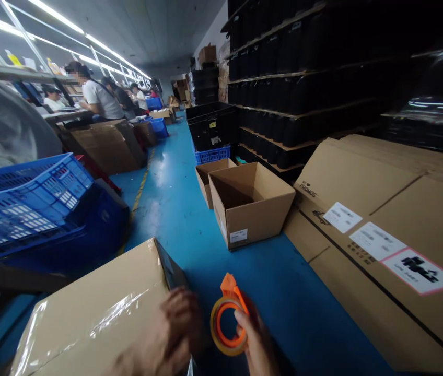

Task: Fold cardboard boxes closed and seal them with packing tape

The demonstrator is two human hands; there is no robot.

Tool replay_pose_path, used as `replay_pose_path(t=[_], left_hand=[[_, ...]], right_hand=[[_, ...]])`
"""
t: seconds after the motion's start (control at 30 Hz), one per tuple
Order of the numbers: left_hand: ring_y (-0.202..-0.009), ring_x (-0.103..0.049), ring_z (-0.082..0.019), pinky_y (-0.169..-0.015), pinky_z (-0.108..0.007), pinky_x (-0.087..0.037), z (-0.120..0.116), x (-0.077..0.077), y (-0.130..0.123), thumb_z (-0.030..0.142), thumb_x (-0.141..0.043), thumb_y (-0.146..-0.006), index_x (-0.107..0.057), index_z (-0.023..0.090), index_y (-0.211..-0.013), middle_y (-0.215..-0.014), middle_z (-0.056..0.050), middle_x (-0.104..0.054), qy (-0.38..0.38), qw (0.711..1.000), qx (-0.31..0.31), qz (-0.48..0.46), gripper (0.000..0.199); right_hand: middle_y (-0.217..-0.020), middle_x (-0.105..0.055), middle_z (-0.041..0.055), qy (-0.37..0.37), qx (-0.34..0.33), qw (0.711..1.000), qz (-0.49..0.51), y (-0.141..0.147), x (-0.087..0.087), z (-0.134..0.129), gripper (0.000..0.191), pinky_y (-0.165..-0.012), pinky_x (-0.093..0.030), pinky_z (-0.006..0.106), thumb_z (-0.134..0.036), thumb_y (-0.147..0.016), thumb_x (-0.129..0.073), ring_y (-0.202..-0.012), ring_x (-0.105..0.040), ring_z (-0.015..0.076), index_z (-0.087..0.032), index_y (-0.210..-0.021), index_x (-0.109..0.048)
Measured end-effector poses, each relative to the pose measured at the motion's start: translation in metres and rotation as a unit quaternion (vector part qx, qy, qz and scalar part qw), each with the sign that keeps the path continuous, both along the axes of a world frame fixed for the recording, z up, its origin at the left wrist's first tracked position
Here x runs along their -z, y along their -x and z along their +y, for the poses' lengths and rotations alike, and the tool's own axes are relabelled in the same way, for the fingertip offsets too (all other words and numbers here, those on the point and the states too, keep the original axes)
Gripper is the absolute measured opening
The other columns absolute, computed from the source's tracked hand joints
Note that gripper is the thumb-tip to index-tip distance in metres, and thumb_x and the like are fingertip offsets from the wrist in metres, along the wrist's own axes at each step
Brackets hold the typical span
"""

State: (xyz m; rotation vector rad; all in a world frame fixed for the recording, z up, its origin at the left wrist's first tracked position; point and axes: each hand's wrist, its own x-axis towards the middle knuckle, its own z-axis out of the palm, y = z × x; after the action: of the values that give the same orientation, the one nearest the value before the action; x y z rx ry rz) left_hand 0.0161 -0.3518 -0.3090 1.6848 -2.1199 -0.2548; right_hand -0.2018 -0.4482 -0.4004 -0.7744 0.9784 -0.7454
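Note:
A sealed cardboard box (100,308) with clear tape over its top sits at the bottom left. My left hand (174,334) rests on the box's right end, fingers curled over the edge, blurred. My right hand (256,344) holds an orange tape dispenser (227,318) with a roll of clear tape, just right of the box and above the blue floor.
Two open empty cardboard boxes (251,201) stand on the blue floor (174,209) ahead. Large flat cartons (394,230) lie at right below shelves of black items (303,78). Blue plastic crates (21,203) are stacked at left. Several people work at benches (100,96) in the far left.

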Motion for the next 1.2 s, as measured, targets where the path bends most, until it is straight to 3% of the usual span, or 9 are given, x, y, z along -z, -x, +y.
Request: replay_pose_path(t=[0.17, 0.37, 0.5, 0.7, 0.8, 0.87, 0.93, 1.03, 1.2], left_hand=[[-0.103, -0.071, -0.02, -0.129, -0.049, -0.027, 0.044, 0.031, 0.037, 0.02, -0.05, -0.092, -0.065, 0.03, -0.104, -0.096, 0.001, -0.077, -0.037, 0.999, 0.025, -0.014, 0.022], [-0.082, -0.068, -0.019, -0.113, -0.046, -0.045, 0.037, 0.043, 0.031, 0.01, -0.047, -0.09, -0.06, 0.031, -0.122, -0.085, 0.003, -0.072, 0.003, 0.999, -0.042, -0.031, 0.04], [-0.074, -0.063, -0.017, -0.111, -0.046, -0.046, 0.032, 0.042, 0.032, 0.011, -0.049, -0.097, -0.061, 0.027, -0.096, -0.075, 0.004, -0.067, 0.038, 0.995, -0.041, -0.081, 0.02], [-0.104, -0.066, -0.018, -0.128, -0.052, -0.029, 0.029, 0.045, 0.027, 0.022, -0.052, -0.101, -0.06, 0.026, -0.088, -0.092, 0.002, -0.072, 0.051, 0.995, -0.028, -0.077, 0.016], [-0.097, -0.067, -0.02, -0.13, -0.055, -0.026, 0.03, 0.046, 0.024, 0.04, -0.06, -0.097, -0.056, 0.024, -0.079, -0.085, 0.002, -0.067, 0.07, 0.993, -0.027, -0.094, 0.024], [-0.097, -0.067, -0.02, -0.132, -0.054, -0.023, 0.031, 0.048, 0.023, 0.035, -0.061, -0.097, -0.056, 0.024, -0.08, -0.086, 0.002, -0.068, 0.058, 0.992, -0.035, -0.109, 0.021], [-0.101, -0.068, -0.018, -0.135, -0.05, -0.017, 0.032, 0.05, 0.023, 0.023, -0.058, -0.097, -0.062, 0.024, -0.091, -0.091, 0.002, -0.072, 0.061, 0.99, -0.045, -0.117, 0.008], [-0.108, -0.069, -0.019, -0.136, -0.05, -0.011, 0.032, 0.053, 0.024, 0.013, -0.05, -0.098, -0.063, 0.022, -0.12, -0.104, -0.001, -0.076, 0.08, 0.987, -0.054, -0.125, 0.028], [-0.142, -0.053, -0.028, -0.13, -0.059, -0.029, 0.029, 0.035, 0.022, 0.022, -0.048, -0.101, -0.04, 0.02, -0.155, -0.145, -0.011, -0.065, -0.001, 0.988, -0.003, -0.154, 0.054]], right_hand=[[-0.137, -0.07, 0.0024, -0.042, -0.045, 0.998, -0.03, -0.011, -0.004, -0.002, 0.06, -0.1, -0.048, 0.038, -0.055, -0.079, -0.071, -0.13, -0.059, 0.028, -0.033, -0.134, -0.063], [-0.139, -0.069, 0.0037, -0.033, -0.047, 0.998, -0.039, -0.015, -0.006, 0.002, 0.055, -0.102, -0.045, 0.039, -0.054, -0.082, -0.07, -0.131, -0.057, 0.0297, -0.031, -0.131, -0.064], [-0.137, -0.07, 0.0023, -0.045, -0.03, 0.997, -0.051, -0.013, -0.006, 0.003, 0.055, -0.099, -0.045, 0.038, -0.052, -0.081, -0.071, -0.129, -0.057, 0.0285, -0.031, -0.131, -0.063], [-0.134, -0.071, 0.0016, -0.051, -0.038, 0.996, -0.064, -0.014, -0.005, 0.003, 0.056, -0.102, -0.044, 0.039, -0.055, -0.081, -0.071, -0.127, -0.058, 0.0274, -0.032, -0.132, -0.063], [-0.13, -0.073, 0.003, -0.058, -0.028, 0.996, -0.053, -0.015, 0.001, 0.002, 0.062, -0.099, -0.047, 0.04, -0.057, -0.076, -0.076, -0.124, -0.06, 0.029, -0.032, -0.131, -0.064], [-0.126, -0.074, 0.0037, -0.076, -0.014, 0.996, -0.045, -0.015, 0.004, 0.001, 0.065, -0.095, -0.05, 0.04, -0.059, -0.071, -0.079, -0.121, -0.061, 0.0303, -0.031, -0.128, -0.066], [-0.124, -0.075, 0.0033, -0.09, -0.004, 0.995, -0.042, -0.015, 0.006, 0.0, 0.067, -0.094, -0.051, 0.039, -0.059, -0.067, -0.082, -0.122, -0.061, 0.0306, -0.032, -0.127, -0.067], [-0.126, -0.075, 0.0031, -0.097, -0.007, 0.994, -0.05, -0.014, 0.007, -0.001, 0.069, -0.095, -0.052, 0.038, -0.06, -0.065, -0.083, -0.127, -0.06, 0.0308, -0.031, -0.125, -0.068], [-0.125, -0.076, 0.0049, -0.097, 0.019, 0.995, -0.021, -0.022, 0.005, -0.003, 0.068, -0.091, -0.054, 0.04, -0.057, -0.061, -0.084, -0.126, -0.062, 0.0337, -0.03, -0.122, -0.07]])
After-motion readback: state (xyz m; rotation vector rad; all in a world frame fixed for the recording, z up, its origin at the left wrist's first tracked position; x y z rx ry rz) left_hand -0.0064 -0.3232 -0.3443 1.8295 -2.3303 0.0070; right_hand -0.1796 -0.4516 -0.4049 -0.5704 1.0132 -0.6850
